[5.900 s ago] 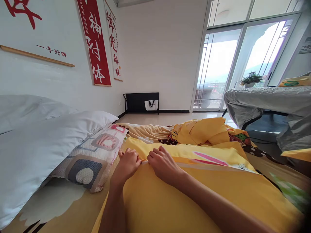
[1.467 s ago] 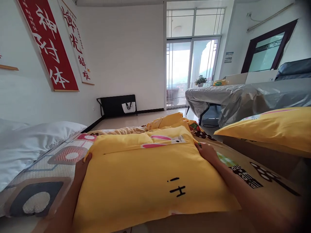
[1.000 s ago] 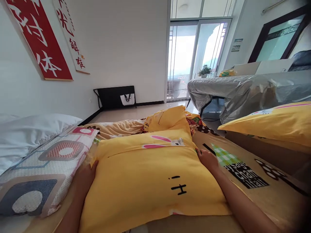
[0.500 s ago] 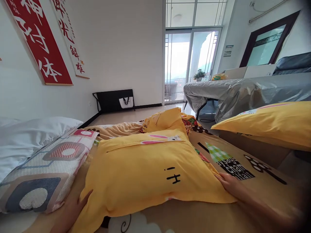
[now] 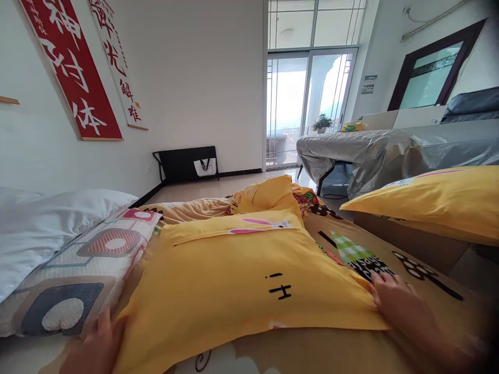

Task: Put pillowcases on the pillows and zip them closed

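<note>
A yellow pillow [image 5: 226, 280] with rabbit ears and a small "Hi!" print lies flat in front of me, its overlapping opening running across the far side. At its near left edge my left hand [image 5: 95, 343] is closed on the fabric, partly cut off by the frame's bottom. On the opposite edge my right hand [image 5: 399, 301] grips the pillow's border, fingers bent over it. Beneath the pillow is a tan patterned bed sheet [image 5: 323, 348].
A patterned pillow [image 5: 113, 275] and a white pillow [image 5: 70, 218] lie at left. Beyond is a crumpled yellow cloth [image 5: 265, 193] by a tan blanket [image 5: 195, 208]. Another yellow pillow [image 5: 436, 202] rests on a box at right, near a plastic-covered table [image 5: 390, 148].
Both hands have shifted outward, my left to the left and my right to the right. The pillow's near corners are pulled wider and its front looks smoother.
</note>
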A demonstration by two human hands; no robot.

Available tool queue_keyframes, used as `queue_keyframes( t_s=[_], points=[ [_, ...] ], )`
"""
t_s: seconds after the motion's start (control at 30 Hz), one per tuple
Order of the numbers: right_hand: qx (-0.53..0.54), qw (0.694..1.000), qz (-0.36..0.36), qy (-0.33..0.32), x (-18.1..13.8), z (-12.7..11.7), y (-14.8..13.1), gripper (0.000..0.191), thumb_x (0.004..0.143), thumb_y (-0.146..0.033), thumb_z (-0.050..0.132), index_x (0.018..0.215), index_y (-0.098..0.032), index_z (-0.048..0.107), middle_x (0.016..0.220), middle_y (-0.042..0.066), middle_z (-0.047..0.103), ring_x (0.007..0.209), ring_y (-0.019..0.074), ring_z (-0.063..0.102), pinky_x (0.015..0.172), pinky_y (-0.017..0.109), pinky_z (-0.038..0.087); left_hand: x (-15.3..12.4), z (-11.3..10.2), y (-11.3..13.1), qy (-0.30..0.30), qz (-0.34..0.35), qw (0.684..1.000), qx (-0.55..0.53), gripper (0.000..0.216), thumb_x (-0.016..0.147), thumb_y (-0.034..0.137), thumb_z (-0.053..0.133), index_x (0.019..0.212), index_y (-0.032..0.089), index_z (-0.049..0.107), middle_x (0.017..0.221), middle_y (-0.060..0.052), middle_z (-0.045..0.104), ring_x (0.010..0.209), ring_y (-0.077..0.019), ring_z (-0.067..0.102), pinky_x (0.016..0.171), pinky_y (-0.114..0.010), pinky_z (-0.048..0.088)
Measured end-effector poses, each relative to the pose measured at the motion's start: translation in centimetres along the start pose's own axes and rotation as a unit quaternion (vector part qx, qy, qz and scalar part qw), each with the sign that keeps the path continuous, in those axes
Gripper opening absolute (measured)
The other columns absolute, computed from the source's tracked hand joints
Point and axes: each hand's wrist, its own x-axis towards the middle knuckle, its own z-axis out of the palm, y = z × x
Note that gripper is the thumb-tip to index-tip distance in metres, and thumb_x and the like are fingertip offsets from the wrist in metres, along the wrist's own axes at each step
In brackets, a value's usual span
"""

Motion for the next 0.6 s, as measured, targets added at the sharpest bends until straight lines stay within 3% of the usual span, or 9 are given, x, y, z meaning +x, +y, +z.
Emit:
queue_keyframes(
  t_s=[0.1, 0.2, 0.27, 0.33, 0.43, 0.5, 0.6],
  points=[
    [0.027, 0.987, -0.105, 0.122, 0.5, -3.2, -7.0, 0.034, 0.089, -0.026, 0.032, 0.092, -0.021, 0.065, 0.109, 0.016, 0.067, 0.107, 0.0310, 0.060, 0.095, 0.047, 0.043, -0.6, -2.4, 6.9, 0.110, 0.157, 0.981, 0.002, 0.063, 0.085, 0.044, 0.023, 0.122, 0.004, 0.054, 0.122, -0.025, 0.062, 0.109, -0.0369, 0.061, 0.094, -0.049, 0.046],
    [0.119, 0.952, -0.239, 0.152, 1.0, -5.8, -17.3, 0.042, 0.096, -0.033, 0.029, 0.125, -0.022, 0.057, 0.135, 0.009, 0.056, 0.129, 0.0257, 0.047, 0.107, 0.044, 0.036, -0.9, -3.4, 16.9, 0.099, 0.352, 0.929, -0.059, 0.050, 0.089, 0.026, 0.028, 0.132, 0.013, 0.049, 0.140, -0.012, 0.053, 0.132, -0.0236, 0.046, 0.107, -0.038, 0.038],
    [0.154, 0.929, -0.295, 0.164, 1.0, -6.2, -23.5, 0.046, 0.097, -0.034, 0.029, 0.138, -0.021, 0.047, 0.145, 0.007, 0.046, 0.136, 0.0247, 0.038, 0.109, 0.046, 0.034, -1.1, -2.4, 22.7, 0.078, 0.421, 0.900, -0.081, 0.054, 0.087, 0.016, 0.031, 0.139, 0.015, 0.044, 0.146, -0.009, 0.046, 0.138, -0.0204, 0.037, 0.112, -0.038, 0.032],
    [0.166, 0.919, -0.324, 0.154, 0.9, -5.3, -27.4, 0.048, 0.097, -0.029, 0.033, 0.142, -0.016, 0.043, 0.147, 0.009, 0.044, 0.138, 0.0242, 0.036, 0.110, 0.044, 0.034, -1.5, -0.1, 26.2, 0.063, 0.445, 0.890, -0.082, 0.056, 0.086, 0.012, 0.033, 0.141, 0.011, 0.042, 0.147, -0.012, 0.045, 0.138, -0.0217, 0.037, 0.112, -0.040, 0.032],
    [0.161, 0.909, -0.364, 0.121, 0.7, -2.9, -28.5, 0.048, 0.094, -0.025, 0.038, 0.141, -0.013, 0.045, 0.143, 0.012, 0.048, 0.135, 0.0242, 0.041, 0.111, 0.044, 0.033, -2.5, 3.7, 26.7, 0.054, 0.479, 0.874, -0.059, 0.053, 0.089, 0.014, 0.033, 0.141, 0.008, 0.042, 0.145, -0.013, 0.047, 0.136, -0.0218, 0.041, 0.113, -0.039, 0.031],
    [0.148, 0.909, -0.376, 0.106, 0.6, -1.6, -26.9, 0.049, 0.095, -0.028, 0.040, 0.142, -0.015, 0.043, 0.146, 0.011, 0.044, 0.137, 0.0240, 0.037, 0.113, 0.045, 0.029, -3.0, 5.1, 24.9, 0.060, 0.498, 0.864, -0.048, 0.051, 0.093, 0.020, 0.035, 0.143, 0.012, 0.040, 0.148, -0.010, 0.043, 0.138, -0.0212, 0.038, 0.115, -0.039, 0.027],
    [0.124, 0.926, -0.340, 0.106, 0.8, -0.7, -23.1, 0.053, 0.097, -0.036, 0.038, 0.147, -0.017, 0.035, 0.153, 0.010, 0.032, 0.142, 0.0236, 0.028, 0.115, 0.046, 0.024, -2.7, 5.3, 21.1, 0.073, 0.483, 0.872, -0.037, 0.053, 0.095, 0.032, 0.038, 0.147, 0.020, 0.036, 0.153, -0.008, 0.034, 0.141, -0.0234, 0.031, 0.117, -0.042, 0.021]
  ],
)
